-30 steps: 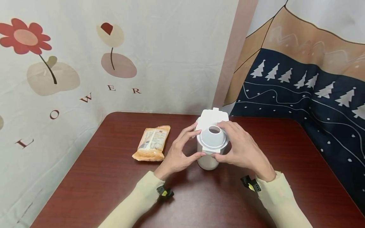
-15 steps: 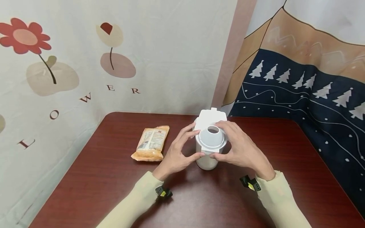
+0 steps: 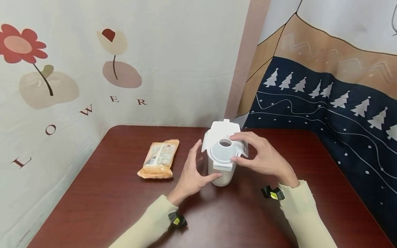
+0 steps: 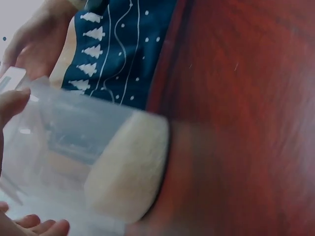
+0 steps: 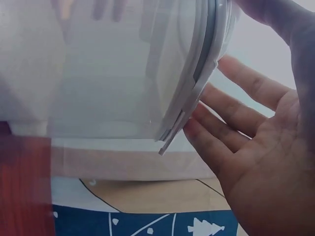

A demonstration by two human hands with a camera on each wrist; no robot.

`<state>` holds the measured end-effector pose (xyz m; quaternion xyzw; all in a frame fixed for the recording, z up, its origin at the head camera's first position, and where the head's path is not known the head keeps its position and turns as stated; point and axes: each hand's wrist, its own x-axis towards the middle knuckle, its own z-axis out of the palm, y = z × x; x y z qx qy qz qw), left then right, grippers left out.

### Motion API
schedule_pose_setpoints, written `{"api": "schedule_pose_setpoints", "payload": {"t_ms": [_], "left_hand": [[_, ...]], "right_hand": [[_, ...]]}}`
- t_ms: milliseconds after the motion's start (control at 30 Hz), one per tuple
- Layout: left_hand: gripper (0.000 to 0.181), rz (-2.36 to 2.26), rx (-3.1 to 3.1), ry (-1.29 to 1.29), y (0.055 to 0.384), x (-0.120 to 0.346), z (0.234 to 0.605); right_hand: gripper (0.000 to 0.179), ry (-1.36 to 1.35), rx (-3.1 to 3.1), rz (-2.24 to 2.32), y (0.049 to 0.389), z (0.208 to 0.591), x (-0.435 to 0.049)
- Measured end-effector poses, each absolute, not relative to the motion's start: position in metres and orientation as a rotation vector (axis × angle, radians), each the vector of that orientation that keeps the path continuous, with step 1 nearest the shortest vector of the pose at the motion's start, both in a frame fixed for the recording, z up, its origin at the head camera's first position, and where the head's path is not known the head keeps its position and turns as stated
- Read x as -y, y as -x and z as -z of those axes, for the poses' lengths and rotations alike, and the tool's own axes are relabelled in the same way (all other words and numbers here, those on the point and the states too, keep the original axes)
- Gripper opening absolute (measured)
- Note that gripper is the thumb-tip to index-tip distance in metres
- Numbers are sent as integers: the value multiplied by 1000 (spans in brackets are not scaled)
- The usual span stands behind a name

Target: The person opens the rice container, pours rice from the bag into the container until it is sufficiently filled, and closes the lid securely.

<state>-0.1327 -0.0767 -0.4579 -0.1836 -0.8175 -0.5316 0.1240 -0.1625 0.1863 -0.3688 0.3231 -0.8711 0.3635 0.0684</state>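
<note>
A clear plastic storage container [image 3: 221, 179] stands on the table, with pale contents [image 4: 133, 169] in its lower part. Its white lid [image 3: 224, 128] has a raised round spout with a hole in the top. Flaps at the lid's left and right stick outward. My left hand [image 3: 190, 179] spreads around the left front, its thumb near the front flap and its fingers apart at the left side. My right hand [image 3: 268, 160] has thumb and index fingertips at the right edge of the spout; in the right wrist view its other fingers [image 5: 241, 108] lie fairly straight alongside the lid's flap.
An orange-and-white packet [image 3: 161, 158] lies flat on the dark red table [image 3: 124, 206], left of the container. Behind the table hangs a pale curtain [image 3: 180, 69] with flower prints. A navy cloth [image 3: 291, 106] with white trees hangs at the right.
Both hands have loosened from the lid's front: the left fingers moved out to the left, the right thumb rose to the spout. The side flaps now stick out. The view has shifted slightly.
</note>
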Motion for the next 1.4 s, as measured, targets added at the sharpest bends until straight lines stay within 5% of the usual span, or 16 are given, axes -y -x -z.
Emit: {"api": "schedule_pose_setpoints", "payload": {"t_ms": [333,500,900,1400], "left_hand": [[81,1556,2437,479,128,67,463],[76,1602,2373,463,126,64,464],[90,1473,2398,333,118,55,467],[117,1855,2538,766,174,110,470]], "right_hand": [[59,-969,2632,-1109,159,367,-184],[58,-971,2623,-1129,160,369,-182],[58,-1053,2563,-1219,166,377,-181],[55,-907,2568,-1096,141,357,-164]]}}
